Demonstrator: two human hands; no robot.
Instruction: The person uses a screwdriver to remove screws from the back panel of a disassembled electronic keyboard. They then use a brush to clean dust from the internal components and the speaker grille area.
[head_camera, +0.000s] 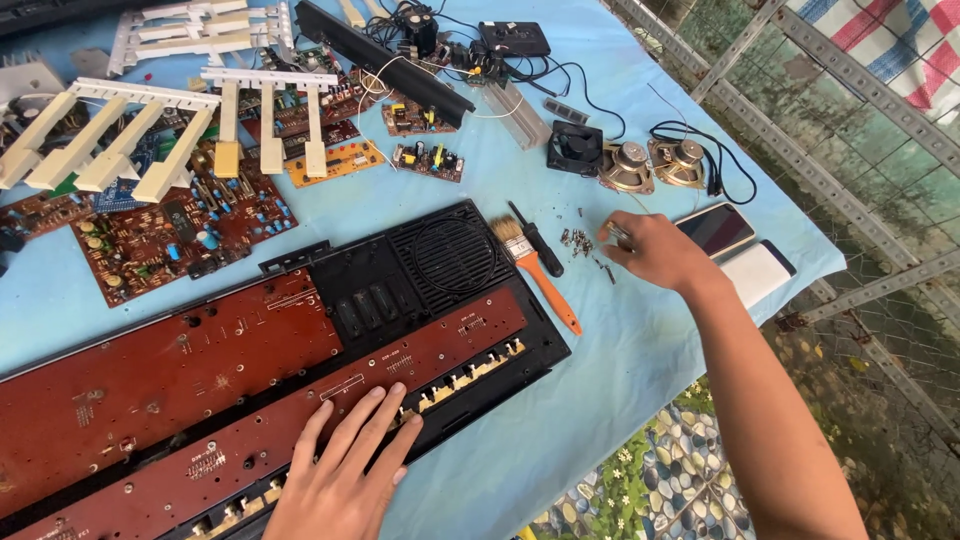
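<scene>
My left hand (345, 465) lies flat, grip spread, on the keyboard board (300, 420); my right hand (655, 250) pinches a small screw from the screw pile (578, 240).

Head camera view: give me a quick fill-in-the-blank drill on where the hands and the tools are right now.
1. The left hand lies flat on the long reddish-brown ____ of the opened keyboard.
2. The right hand reaches to the small pile of ____ on the blue cloth.
3. The paintbrush has an ____ handle.
4. Beside the black fan lie two round ____.

Missing words: circuit board; screws; orange; speakers
</scene>
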